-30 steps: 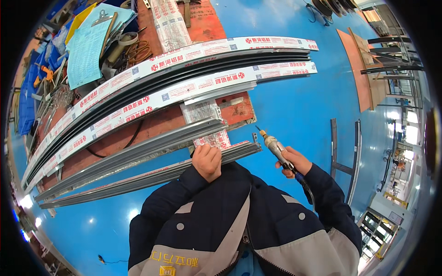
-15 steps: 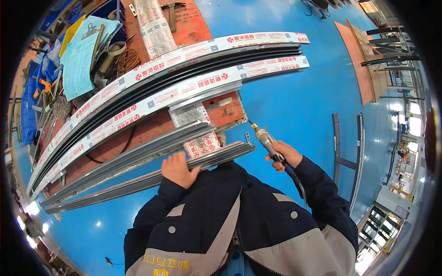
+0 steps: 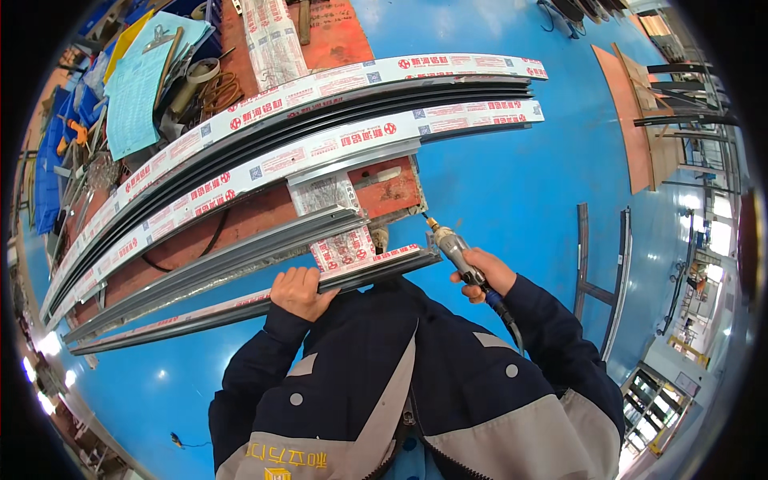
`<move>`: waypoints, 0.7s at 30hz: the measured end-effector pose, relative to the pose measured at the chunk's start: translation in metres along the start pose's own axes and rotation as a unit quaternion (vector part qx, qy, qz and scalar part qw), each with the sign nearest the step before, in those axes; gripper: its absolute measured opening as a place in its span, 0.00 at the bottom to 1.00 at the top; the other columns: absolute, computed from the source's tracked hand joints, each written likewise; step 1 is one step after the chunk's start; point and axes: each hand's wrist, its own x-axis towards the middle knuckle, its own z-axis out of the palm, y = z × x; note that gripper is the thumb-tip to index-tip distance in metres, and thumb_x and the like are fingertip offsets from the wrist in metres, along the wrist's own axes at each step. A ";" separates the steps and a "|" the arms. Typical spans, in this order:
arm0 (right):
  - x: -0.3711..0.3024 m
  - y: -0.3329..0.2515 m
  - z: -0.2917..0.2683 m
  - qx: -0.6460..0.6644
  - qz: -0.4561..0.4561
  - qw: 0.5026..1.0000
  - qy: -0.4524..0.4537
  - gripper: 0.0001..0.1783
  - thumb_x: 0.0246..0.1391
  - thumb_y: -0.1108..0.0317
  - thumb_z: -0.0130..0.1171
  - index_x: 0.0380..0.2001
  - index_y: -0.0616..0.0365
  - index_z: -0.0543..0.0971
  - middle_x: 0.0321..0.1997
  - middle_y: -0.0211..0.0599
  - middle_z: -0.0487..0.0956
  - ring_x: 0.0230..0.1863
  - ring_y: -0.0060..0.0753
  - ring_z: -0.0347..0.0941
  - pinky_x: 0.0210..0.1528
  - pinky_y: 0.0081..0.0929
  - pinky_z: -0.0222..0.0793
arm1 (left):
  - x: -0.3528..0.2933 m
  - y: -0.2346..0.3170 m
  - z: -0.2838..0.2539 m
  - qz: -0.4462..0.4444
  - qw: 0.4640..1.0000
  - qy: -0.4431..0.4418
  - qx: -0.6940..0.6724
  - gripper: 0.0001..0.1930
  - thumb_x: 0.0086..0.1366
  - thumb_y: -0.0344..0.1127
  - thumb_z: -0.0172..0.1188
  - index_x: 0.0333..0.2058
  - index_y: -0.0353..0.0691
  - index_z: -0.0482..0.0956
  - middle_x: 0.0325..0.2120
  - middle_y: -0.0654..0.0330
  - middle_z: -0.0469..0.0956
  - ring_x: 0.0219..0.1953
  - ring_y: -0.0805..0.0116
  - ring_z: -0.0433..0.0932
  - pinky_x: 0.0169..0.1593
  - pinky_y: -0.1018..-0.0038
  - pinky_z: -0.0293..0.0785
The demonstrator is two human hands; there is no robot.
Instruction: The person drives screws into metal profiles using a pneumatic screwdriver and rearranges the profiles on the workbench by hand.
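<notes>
Your left hand (image 3: 300, 292) is curled shut over the near grey aluminium profile (image 3: 240, 308), pinning it at the counter (image 3: 384, 188) edge; the profile runs from far left of that hand to just short of your right. Right hand (image 3: 484, 274) is wrapped closed around the pneumatic screwdriver (image 3: 454, 246), bit aimed at the counter corner just beyond it, not touching the profile. No fastener visible at that end, so driving looks not yet done. Wrapped profiles lie beyond both hands.

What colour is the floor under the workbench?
Bright blue floor, glossy with light reflections; the head view shows it.
</notes>
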 end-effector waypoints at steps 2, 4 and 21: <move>0.001 0.000 0.000 -0.001 -0.001 1.000 0.005 0.17 0.67 0.53 0.48 0.48 0.51 0.62 0.34 0.44 0.79 0.14 0.25 0.66 0.12 0.21 0.55 | 0.000 0.000 0.001 0.004 1.000 -0.002 -0.003 0.20 0.50 0.53 0.68 0.24 0.43 0.71 0.19 0.61 0.69 0.21 0.61 0.66 0.28 0.69 0.61; 0.003 0.000 -0.009 0.012 0.003 1.000 -0.012 0.17 0.67 0.52 0.47 0.48 0.51 0.63 0.34 0.43 0.79 0.14 0.25 0.66 0.12 0.21 0.55 | 0.001 0.002 0.002 0.006 1.000 -0.002 -0.001 0.20 0.51 0.53 0.67 0.24 0.43 0.71 0.18 0.61 0.68 0.21 0.62 0.66 0.28 0.69 0.61; -0.013 0.022 0.017 -0.136 -0.111 0.982 0.073 0.18 0.66 0.53 0.44 0.48 0.56 0.64 0.33 0.43 0.78 0.11 0.25 0.63 0.09 0.23 0.54 | 0.000 0.013 0.008 0.003 0.999 0.039 0.004 0.21 0.51 0.52 0.69 0.25 0.41 0.73 0.18 0.61 0.68 0.20 0.63 0.64 0.27 0.71 0.59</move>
